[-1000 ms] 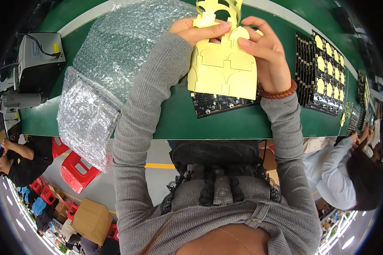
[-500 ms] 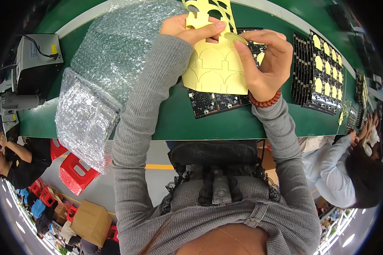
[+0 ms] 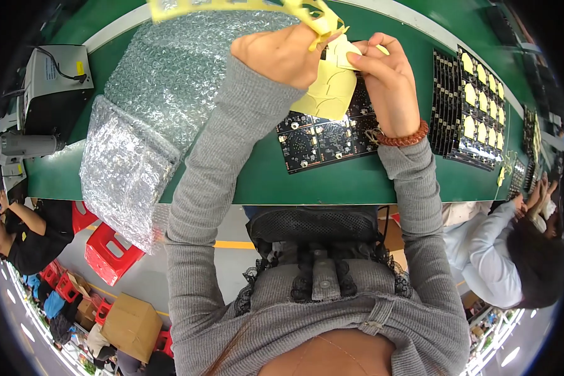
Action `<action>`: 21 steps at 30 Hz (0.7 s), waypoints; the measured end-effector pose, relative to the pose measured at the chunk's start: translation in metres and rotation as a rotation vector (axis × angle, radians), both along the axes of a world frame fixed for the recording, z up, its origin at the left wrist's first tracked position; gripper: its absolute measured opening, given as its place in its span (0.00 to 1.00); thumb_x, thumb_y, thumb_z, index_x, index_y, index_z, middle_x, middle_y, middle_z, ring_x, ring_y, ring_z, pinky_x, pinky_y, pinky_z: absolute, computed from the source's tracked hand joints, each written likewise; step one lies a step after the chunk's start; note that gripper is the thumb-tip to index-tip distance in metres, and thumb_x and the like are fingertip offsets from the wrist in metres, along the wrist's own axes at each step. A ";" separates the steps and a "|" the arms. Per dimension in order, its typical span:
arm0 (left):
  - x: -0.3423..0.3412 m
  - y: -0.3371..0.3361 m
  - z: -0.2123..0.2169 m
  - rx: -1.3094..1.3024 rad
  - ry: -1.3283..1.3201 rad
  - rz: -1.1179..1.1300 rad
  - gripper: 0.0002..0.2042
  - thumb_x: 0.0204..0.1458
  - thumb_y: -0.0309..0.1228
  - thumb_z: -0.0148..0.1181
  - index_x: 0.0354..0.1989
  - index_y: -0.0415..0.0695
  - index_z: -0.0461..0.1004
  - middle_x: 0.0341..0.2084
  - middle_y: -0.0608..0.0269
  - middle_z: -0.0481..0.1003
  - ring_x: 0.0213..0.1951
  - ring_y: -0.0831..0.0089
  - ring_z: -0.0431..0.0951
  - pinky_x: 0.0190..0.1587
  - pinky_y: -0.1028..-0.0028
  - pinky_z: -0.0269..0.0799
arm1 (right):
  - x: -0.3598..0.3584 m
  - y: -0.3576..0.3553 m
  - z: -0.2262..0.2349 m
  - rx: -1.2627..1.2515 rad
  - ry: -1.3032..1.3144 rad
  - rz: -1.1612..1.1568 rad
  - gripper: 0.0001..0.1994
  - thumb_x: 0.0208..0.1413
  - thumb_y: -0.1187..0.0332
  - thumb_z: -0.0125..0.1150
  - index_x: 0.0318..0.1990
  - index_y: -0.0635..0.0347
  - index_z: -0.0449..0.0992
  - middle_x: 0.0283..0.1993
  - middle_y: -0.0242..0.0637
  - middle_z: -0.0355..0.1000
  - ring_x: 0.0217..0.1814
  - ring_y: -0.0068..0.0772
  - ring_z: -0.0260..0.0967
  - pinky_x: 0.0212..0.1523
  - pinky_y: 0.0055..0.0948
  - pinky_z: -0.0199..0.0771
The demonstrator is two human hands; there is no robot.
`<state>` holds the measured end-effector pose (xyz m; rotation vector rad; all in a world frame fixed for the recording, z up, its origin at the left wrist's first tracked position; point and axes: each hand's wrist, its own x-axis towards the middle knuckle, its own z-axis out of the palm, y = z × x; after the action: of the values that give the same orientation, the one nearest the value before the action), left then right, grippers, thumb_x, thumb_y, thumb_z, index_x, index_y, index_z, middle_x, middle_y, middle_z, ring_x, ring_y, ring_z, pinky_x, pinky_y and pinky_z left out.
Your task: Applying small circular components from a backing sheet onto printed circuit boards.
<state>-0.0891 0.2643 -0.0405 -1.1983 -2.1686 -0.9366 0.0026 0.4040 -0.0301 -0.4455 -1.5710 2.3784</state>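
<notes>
My left hand is closed on a yellow die-cut sheet. A cut-out strip of the same yellow trails from this hand toward the far left, blurred. Facing it, my right hand pinches a small yellow piece between thumb and fingers, at the sheet's right edge; whether that piece is fully apart from the sheet I cannot tell. Beneath both hands a black circuit board panel lies on the green table, partly covered by the sheet.
Right of my hands stand overlapping black board panels bearing yellow pieces. Bubble wrap and a folded bubble bag cover the left side, the bag overhanging the edge. A grey box device sits far left. Co-workers sit at both sides.
The sheet has bent and shifted, and its cut-out strip has swung to the far left. My left hand has turned over into a fist; my right hand has moved slightly up. More of the board shows.
</notes>
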 end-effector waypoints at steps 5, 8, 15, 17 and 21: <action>-0.003 -0.002 0.006 -0.011 0.096 0.023 0.05 0.40 0.31 0.63 0.22 0.43 0.75 0.07 0.65 0.68 0.08 0.72 0.66 0.12 0.77 0.62 | 0.002 -0.006 0.001 0.129 0.128 0.004 0.17 0.44 0.81 0.55 0.38 0.60 0.55 0.33 0.39 0.69 0.37 0.26 0.66 0.43 0.22 0.63; -0.004 -0.003 0.006 -0.033 0.134 0.019 0.06 0.40 0.31 0.63 0.18 0.44 0.73 0.06 0.66 0.66 0.08 0.72 0.65 0.11 0.76 0.61 | 0.001 -0.004 -0.001 0.173 0.144 0.014 0.17 0.44 0.81 0.54 0.38 0.60 0.54 0.34 0.39 0.69 0.37 0.26 0.66 0.43 0.23 0.63; -0.009 -0.010 0.010 -0.058 0.227 -0.021 0.06 0.41 0.33 0.63 0.18 0.47 0.74 0.07 0.66 0.66 0.07 0.71 0.64 0.10 0.76 0.60 | 0.000 0.008 -0.004 -0.015 0.112 0.073 0.16 0.44 0.82 0.53 0.38 0.60 0.55 0.34 0.39 0.68 0.37 0.26 0.66 0.44 0.24 0.62; -0.012 -0.017 0.016 -0.130 0.142 0.156 0.07 0.40 0.35 0.63 0.21 0.45 0.75 0.09 0.62 0.68 0.11 0.67 0.68 0.15 0.73 0.64 | 0.000 0.015 -0.001 -0.007 0.132 0.027 0.16 0.44 0.82 0.54 0.38 0.61 0.56 0.34 0.39 0.69 0.38 0.27 0.66 0.45 0.25 0.61; -0.028 -0.027 0.012 -0.321 -0.302 0.591 0.16 0.37 0.41 0.65 0.28 0.42 0.75 0.17 0.55 0.73 0.25 0.58 0.75 0.29 0.64 0.70 | 0.006 0.019 0.011 0.140 0.157 -0.059 0.15 0.44 0.82 0.54 0.38 0.61 0.57 0.34 0.38 0.68 0.38 0.26 0.65 0.45 0.24 0.60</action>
<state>-0.1175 0.2378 -0.0283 -0.4843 -2.7649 -0.5474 0.0081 0.4228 -0.0187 -0.2652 -1.6162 2.1837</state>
